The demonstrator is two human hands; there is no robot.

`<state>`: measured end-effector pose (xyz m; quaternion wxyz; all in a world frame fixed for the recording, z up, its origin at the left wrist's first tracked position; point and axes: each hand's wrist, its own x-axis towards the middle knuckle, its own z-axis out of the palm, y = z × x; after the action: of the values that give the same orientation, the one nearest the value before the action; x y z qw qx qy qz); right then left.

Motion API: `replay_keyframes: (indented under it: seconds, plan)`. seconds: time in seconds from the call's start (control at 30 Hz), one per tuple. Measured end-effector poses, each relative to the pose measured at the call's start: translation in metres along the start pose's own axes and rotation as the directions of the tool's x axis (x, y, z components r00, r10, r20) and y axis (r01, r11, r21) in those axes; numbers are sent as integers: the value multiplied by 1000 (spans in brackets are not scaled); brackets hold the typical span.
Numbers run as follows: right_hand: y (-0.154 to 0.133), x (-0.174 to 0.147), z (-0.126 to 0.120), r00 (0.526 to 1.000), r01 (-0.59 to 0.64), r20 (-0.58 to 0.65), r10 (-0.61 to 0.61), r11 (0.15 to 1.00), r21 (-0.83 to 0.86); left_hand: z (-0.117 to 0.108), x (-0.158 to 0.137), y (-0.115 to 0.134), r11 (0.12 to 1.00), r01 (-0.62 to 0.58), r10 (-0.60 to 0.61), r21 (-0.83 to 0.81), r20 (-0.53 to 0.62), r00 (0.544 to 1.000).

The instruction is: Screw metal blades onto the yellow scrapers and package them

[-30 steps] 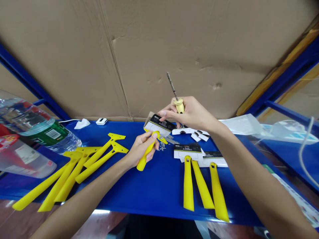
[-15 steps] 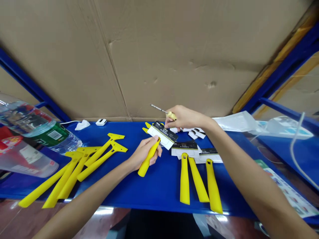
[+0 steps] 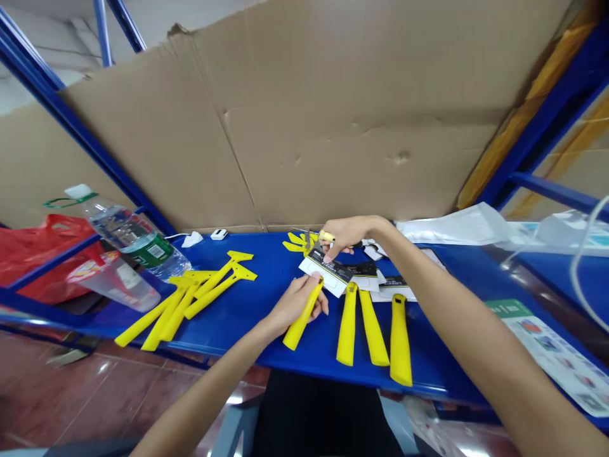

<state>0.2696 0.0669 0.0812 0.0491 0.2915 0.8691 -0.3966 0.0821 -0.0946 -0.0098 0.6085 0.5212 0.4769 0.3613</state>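
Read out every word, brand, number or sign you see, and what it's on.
No text is legible.
Card sleeve by the left hand: print on black, blurred.
Sleeves to its right: too small.
Green bottle label: barcode, print too small.
Plastic cup: markings blurred.
Leaflet: too small.

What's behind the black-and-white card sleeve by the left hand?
Yellow pieces lie beyond it on the blue table. The sleeve itself covers whatever is right under it.

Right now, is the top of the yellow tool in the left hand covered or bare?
Covered: the printed card hides it; only the yellow handle shows.
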Motion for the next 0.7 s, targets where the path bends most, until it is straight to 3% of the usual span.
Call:
replay_keyframes:
  seconds: [0.1, 0.27, 0.4, 0.53, 0.63, 0.7]
  plan:
    - [4, -3, -4, 996, -83, -28, 81, 994, -77, 8, -12, -9, 991, -112, 118, 66, -87, 989]
    - [14, -5, -9, 979, -204, -43, 200, 964, -171, 19, -42, -29, 893, -241, 329, 379, -188, 925]
    - [14, -6, -8, 961, -275, -34, 274, 935, -226, 35, -65, -30, 766, -264, 363, 587, -54, 930]
    - [8, -9, -7, 955, -296, -56, 291, 928, -228, 52, -75, -24, 708, -268, 318, 653, 44, 947]
    - [4, -15, -11, 958, -281, -129, 257, 931, -233, 45, -73, -17, 680, -293, 364, 672, 38, 931]
    - [0, -21, -16, 957, -256, -199, 210, 934, -248, 23, -68, -10, 648, -295, 448, 702, -39, 893]
